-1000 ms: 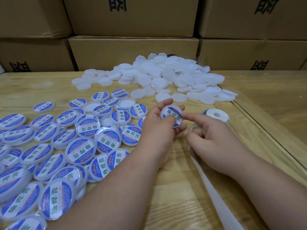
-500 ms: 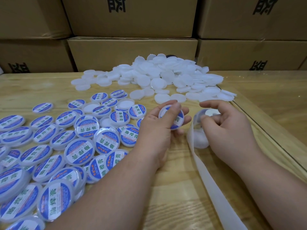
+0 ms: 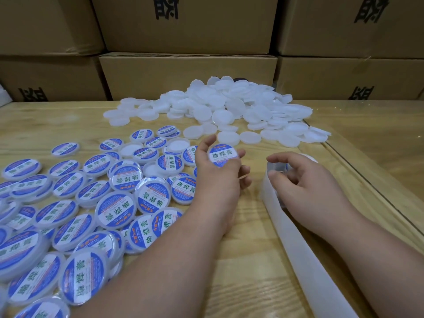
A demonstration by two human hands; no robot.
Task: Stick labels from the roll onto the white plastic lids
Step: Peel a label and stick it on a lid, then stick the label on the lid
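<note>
Left hand (image 3: 218,177) grips one labelled lid (image 3: 223,155) by its rim, blue-and-white label facing up, raised just above the bench (image 3: 241,260). Right hand (image 3: 300,180) curls round the label roll (image 3: 278,167), thumb and forefinger pinching at its top. Translucent backing strip (image 3: 305,255) trails from the roll toward the near edge. Labelled lids (image 3: 119,207) spread over the left of the bench, several overlapping. Heap of plain white lids (image 3: 229,106) at the far side. Cardboard boxes (image 3: 188,72) stacked behind; contents not visible.
</note>
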